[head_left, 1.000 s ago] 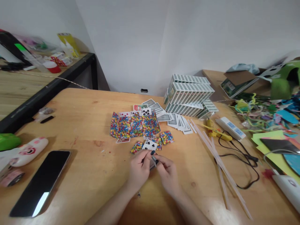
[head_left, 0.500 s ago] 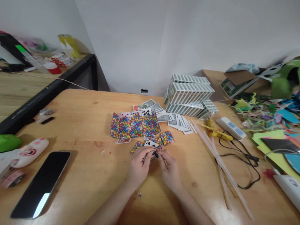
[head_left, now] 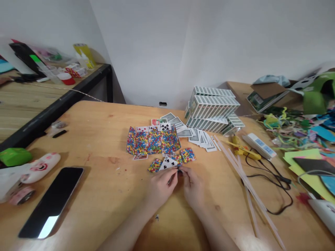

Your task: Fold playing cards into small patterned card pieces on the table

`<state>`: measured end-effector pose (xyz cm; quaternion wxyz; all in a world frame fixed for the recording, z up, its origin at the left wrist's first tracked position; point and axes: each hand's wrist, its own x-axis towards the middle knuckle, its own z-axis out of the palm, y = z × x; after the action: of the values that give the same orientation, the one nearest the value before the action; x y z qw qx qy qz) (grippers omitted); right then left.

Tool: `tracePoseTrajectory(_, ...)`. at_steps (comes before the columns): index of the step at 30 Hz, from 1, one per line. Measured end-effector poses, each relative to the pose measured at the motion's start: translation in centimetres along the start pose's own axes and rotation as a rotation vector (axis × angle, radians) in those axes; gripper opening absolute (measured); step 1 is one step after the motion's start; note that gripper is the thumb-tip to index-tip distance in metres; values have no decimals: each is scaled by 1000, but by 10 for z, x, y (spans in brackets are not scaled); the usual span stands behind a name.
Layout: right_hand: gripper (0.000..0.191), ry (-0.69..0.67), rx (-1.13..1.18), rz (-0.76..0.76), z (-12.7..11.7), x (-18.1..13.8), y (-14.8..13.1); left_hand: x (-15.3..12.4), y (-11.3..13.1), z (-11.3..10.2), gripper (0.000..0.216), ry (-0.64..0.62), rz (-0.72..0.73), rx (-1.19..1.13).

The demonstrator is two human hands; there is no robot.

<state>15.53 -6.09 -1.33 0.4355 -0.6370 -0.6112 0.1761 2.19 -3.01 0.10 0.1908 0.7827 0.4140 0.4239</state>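
Observation:
My left hand (head_left: 162, 184) and my right hand (head_left: 193, 186) meet low in the middle of the table, fingertips pinched together. Both are closed around something small, mostly covered by the fingers; only a dark sliver shows under the left fingers. Dark nail polish shows where they meet. Just beyond the fingertips lies a black six playing card (head_left: 168, 162), its lower part behind my left hand. Beside it are small colourful patterned squares (head_left: 187, 155). Farther off stands a folded, colourful patterned card panel (head_left: 154, 142), with playing-card faces along its top edge.
Loose playing cards (head_left: 200, 138) fan out behind, near stacked striped boxes (head_left: 216, 106). On the right lie clear glue sticks (head_left: 248, 188), a yellow glue gun (head_left: 239, 146), a power strip (head_left: 259, 144) and paper scraps. A phone (head_left: 52, 202) lies left.
My hands have shifted slightly right, with the fingertips still together. More of the six card shows beyond them. The whole view has moved a little.

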Motion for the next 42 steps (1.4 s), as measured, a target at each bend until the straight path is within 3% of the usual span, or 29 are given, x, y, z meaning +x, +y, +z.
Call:
tracePoseTrajectory(10, 24, -42, -16, -17, 5, 3, 6, -2, -1, 2, 23, 0, -54, 168)
tracePoseTrajectory(19, 30, -24, 49, -46, 4, 5, 10, -2, -6, -1, 34, -81, -59, 14)
tracePoseTrajectory(24, 33, -22, 69, -60, 5, 6, 15, -1, -7, -3, 21, -99, -176, -56)
tracePoseTrajectory(27, 29, -21, 100, -31, 6, 7, 14, 2, -7, -6, 15, -94, -242, -73)
tracePoseTrajectory(34, 19, 25, 296, 166, 7, 11, 9, 2, -10, -7, 23, -66, -133, -75)
tracePoseTrajectory(42, 19, 51, 297, 166, 7, 9, 12, -2, -11, 1, 24, -28, -207, -47)
